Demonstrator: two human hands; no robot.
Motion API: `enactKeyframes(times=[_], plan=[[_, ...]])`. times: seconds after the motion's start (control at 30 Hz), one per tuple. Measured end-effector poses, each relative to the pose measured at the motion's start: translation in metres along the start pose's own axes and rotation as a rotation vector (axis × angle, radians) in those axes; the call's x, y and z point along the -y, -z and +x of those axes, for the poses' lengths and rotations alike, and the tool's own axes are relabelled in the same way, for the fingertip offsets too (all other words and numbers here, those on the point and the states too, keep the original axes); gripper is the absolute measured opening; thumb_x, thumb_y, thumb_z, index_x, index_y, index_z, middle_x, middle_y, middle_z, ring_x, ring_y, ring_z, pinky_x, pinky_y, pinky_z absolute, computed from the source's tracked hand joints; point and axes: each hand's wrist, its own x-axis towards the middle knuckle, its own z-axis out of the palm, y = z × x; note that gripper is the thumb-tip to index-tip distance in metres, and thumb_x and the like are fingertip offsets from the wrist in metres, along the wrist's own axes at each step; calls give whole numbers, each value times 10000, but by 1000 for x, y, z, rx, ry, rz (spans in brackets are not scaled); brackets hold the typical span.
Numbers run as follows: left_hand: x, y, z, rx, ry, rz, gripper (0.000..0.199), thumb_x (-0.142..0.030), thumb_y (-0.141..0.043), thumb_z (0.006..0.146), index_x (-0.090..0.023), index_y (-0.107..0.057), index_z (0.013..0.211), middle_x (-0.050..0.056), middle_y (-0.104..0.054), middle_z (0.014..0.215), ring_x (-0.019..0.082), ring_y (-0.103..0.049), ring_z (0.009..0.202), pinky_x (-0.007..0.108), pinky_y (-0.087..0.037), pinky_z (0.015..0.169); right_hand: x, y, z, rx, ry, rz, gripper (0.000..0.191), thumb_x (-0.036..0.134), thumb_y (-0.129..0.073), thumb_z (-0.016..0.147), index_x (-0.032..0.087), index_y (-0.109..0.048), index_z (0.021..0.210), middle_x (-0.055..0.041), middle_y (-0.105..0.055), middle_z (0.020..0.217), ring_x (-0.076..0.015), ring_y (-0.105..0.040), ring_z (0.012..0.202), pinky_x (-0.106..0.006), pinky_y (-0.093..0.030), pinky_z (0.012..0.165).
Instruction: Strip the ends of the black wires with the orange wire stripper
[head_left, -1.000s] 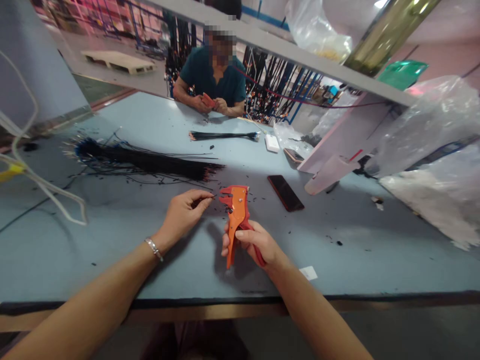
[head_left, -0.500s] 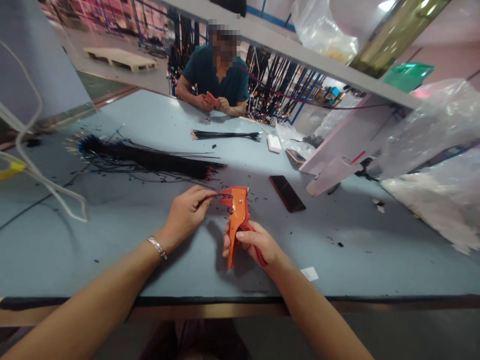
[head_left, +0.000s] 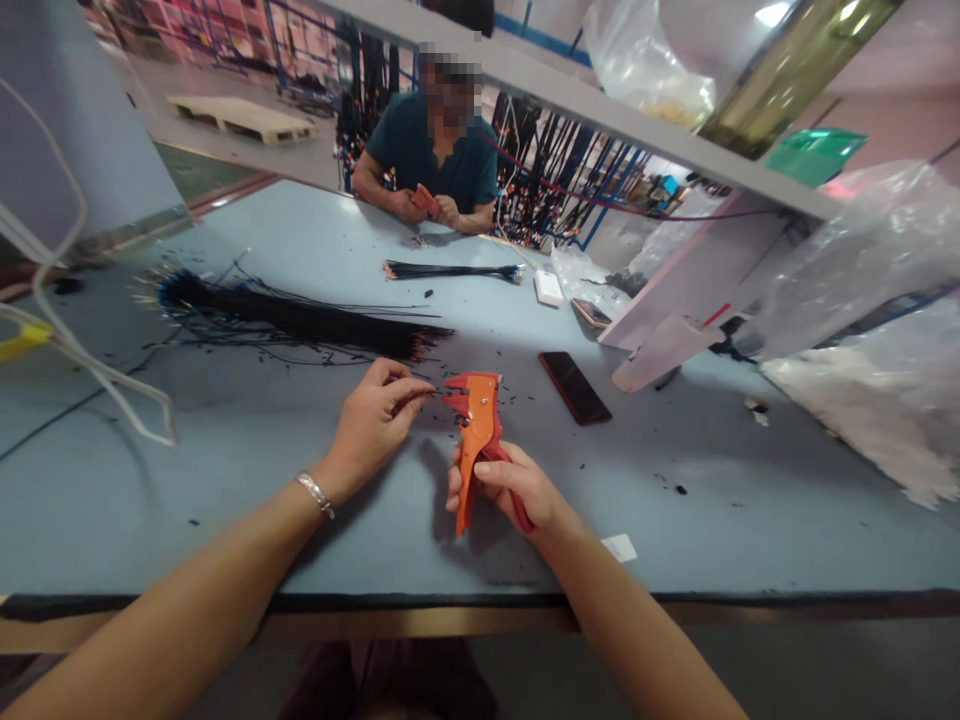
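My right hand (head_left: 517,485) is wrapped round the handles of an orange and red wire stripper (head_left: 478,425), held upright with its jaws facing left. In my left hand (head_left: 382,415) a thin black wire (head_left: 433,390) is pinched between thumb and fingers. The wire's tip lies close to the stripper's jaws; whether it is between them I cannot tell. Beyond my left hand a large bundle of black wires (head_left: 300,315) lies across the table, its blue and bare ends toward the left.
A black phone (head_left: 574,387) lies right of the stripper. Farther back are a smaller wire bundle (head_left: 454,271) and a white box (head_left: 547,288). Across the table a person (head_left: 427,150) holds a similar red tool. Black scraps dot the tabletop (head_left: 675,540). White cables (head_left: 97,370) hang at left.
The stripper has shifted very slightly to the right, widening its distance from my left fingertips. My left hand's knuckles have risen a little, still pinching the wire.
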Motion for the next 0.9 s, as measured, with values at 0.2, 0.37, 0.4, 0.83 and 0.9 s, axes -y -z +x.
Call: enactKeyframes(times=[0.2, 0.37, 0.4, 0.83, 0.9], plan=[[-5, 5, 7, -6, 361, -368, 180, -318, -648, 790, -177, -730, 864, 15, -659, 769, 133, -565, 681, 236, -451, 628, -1, 1, 0, 8, -7, -1, 346, 329, -755, 724, 119, -623, 965, -55, -700, 798, -199, -705, 667, -311, -568, 608], [-3, 5, 11, -4, 626, -759, 256, -361, -760, 686, -162, -705, 839, 1, -652, 762, 94, -543, 596, 196, -417, 534, 1, 0, -1, 20, 5, -10, 354, 331, -750, 732, 113, -608, 972, -57, -690, 803, -202, -706, 672, -310, -562, 607], [-3, 6, 11, 3, 632, -782, 257, -358, -764, 685, -160, -700, 835, 6, -659, 781, 90, -547, 599, 191, -417, 532, 1, -1, -1, 25, 5, -9, 357, 333, -750, 733, 112, -604, 973, -58, -689, 804, -202, -705, 671, -311, -561, 606], [-4, 6, 9, 51, 396, -454, 227, -355, -652, 800, -167, -731, 900, 1, -647, 653, 130, -565, 613, 230, -446, 580, 2, -3, -1, 30, 2, -12, 355, 345, -744, 729, 124, -603, 968, -51, -689, 797, -198, -689, 653, -322, -561, 580], [-2, 5, 8, 48, 353, -333, 234, -348, -631, 813, -170, -746, 911, 18, -688, 708, 153, -605, 677, 246, -469, 632, 2, -3, -1, 28, 5, -7, 356, 342, -742, 730, 119, -602, 970, -53, -688, 795, -199, -693, 651, -320, -561, 584]])
